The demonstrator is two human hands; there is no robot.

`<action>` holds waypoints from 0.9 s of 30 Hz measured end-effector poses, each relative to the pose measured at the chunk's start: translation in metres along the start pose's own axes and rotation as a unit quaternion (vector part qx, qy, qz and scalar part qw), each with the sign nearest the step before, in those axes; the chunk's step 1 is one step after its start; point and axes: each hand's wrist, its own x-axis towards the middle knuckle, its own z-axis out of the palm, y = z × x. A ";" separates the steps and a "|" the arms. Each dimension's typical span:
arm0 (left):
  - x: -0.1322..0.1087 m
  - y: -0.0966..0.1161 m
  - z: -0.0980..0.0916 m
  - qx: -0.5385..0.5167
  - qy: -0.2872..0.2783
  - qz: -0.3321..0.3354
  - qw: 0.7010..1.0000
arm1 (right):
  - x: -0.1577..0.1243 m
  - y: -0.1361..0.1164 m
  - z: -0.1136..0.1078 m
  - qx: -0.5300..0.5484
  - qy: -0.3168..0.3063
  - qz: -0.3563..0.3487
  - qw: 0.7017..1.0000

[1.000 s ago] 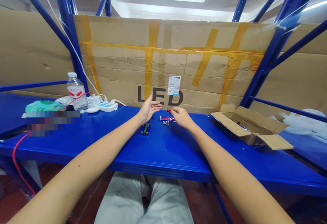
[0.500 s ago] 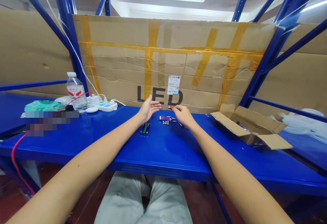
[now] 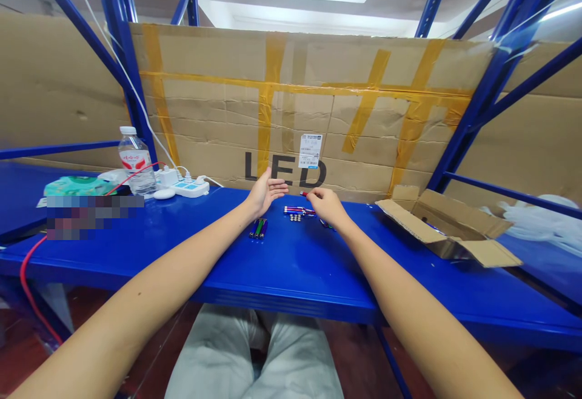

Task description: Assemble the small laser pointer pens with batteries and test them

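Observation:
My left hand (image 3: 266, 194) hovers over the blue shelf (image 3: 291, 259) with its fingers spread and nothing in it. My right hand (image 3: 324, 205) pinches a small red pen-like stick (image 3: 303, 193) at its fingertips. Between and below the hands lie a few coloured sticks: one bundle (image 3: 297, 210) by my right hand, another (image 3: 259, 228) nearer my left wrist. A cluster of tiny silver parts (image 3: 295, 217) sits beside them.
An open cardboard box (image 3: 448, 228) lies at the right. At the left stand a water bottle (image 3: 135, 162), a white power strip (image 3: 188, 188) with cables and a green pack (image 3: 78, 186). A taped cardboard sheet (image 3: 318, 108) marked LED backs the shelf.
My right hand has lifted slightly off the sticks, still pinching the red stick. The left hand has hardly moved.

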 end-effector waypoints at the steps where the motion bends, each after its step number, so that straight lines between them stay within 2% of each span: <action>1: 0.000 0.000 0.000 0.000 0.000 0.001 1.000 | 0.000 0.000 0.000 -0.001 0.002 -0.005 1.000; 8: 0.000 -0.001 0.000 -0.002 -0.002 -0.002 1.000 | -0.002 -0.004 -0.003 -0.002 0.009 -0.019 1.000; 15: 0.000 0.000 0.001 -0.011 0.001 0.004 1.000 | -0.005 -0.005 -0.003 -0.057 -0.040 -0.003 0.998; 21: 0.001 -0.002 0.000 -0.003 -0.002 -0.001 1.000 | -0.004 -0.006 -0.003 -0.033 0.006 -0.037 0.999; 25: 0.003 -0.002 -0.001 -0.010 -0.006 -0.003 1.000 | -0.005 -0.005 -0.002 -0.057 -0.041 -0.017 0.997; 27: 0.003 -0.002 -0.001 -0.010 -0.006 -0.004 1.000 | -0.005 -0.005 -0.001 -0.052 -0.041 -0.020 0.998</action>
